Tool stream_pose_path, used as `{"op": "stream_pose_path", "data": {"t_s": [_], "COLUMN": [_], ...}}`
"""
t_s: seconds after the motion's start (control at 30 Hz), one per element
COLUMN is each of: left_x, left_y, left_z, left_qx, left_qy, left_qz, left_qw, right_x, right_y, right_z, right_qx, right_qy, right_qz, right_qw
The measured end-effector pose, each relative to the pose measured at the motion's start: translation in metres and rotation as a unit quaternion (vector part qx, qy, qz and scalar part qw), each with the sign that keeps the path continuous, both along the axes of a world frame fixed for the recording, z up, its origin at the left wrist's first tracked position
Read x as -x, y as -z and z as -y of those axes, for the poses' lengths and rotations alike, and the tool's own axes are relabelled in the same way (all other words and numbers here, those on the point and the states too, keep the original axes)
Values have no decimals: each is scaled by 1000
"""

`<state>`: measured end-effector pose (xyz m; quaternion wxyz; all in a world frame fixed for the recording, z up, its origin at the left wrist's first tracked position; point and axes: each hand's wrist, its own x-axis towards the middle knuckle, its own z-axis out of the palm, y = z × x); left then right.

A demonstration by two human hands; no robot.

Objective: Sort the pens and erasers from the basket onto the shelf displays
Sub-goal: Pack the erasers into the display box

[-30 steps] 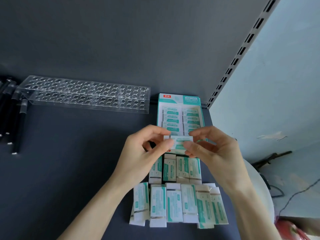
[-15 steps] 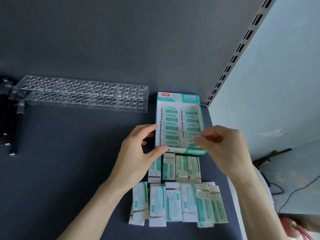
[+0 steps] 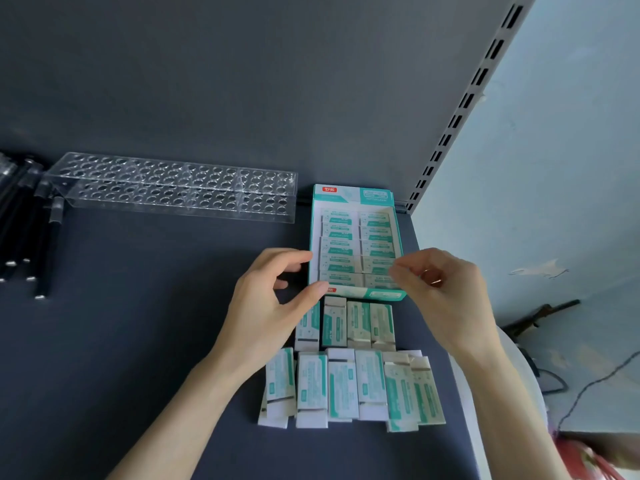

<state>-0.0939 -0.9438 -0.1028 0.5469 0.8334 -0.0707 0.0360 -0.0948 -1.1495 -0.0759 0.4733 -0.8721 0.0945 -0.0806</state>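
Note:
A teal and white eraser box (image 3: 353,196) lies open on the dark shelf (image 3: 121,327), packed with two columns of wrapped erasers (image 3: 338,244). My left hand (image 3: 270,303) grips its front left corner, index finger on the left wall and thumb on the front wall. My right hand (image 3: 450,299) hovers at the front right corner, with curled fingertips touching the front right eraser (image 3: 377,263). In front of the box lie two rows of loose erasers, a short row (image 3: 358,323) and a longer row (image 3: 343,386).
A clear acrylic pen holder (image 3: 173,188) full of holes stands at the back left. Several black pens (image 3: 31,233) lie at the far left edge. A slotted upright (image 3: 460,112) ends the shelf on the right, with a white rounded rim (image 3: 519,379) below it.
The eraser that both hands held above the box a second ago now lies in the box. My hands have parted to the box's two front corners.

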Motion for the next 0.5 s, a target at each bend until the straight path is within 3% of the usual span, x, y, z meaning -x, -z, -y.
{"op": "stream_pose_path", "data": {"t_s": [0.1,0.2,0.4,0.5], "left_x": [22,46,83,88], "left_y": [-5,-9,-5,-2], "left_z": [-4,-7,-17,-18], "left_qx": [-14,-76,-196,-217], "left_qy": [6,45,70,67], "left_qz": [35,48,57,56], "left_qw": [999,995,977,972], "right_x": [27,57,85,86], "right_y": [-5,-3,15,12], "right_z": [-4,-7,-8,-9], "right_qx": [-61,-55,124,157], "right_qy": [-44,-102,-183,-201], "right_qz": [2,0,-5,-4], "right_qw": [997,993,975,967]}}
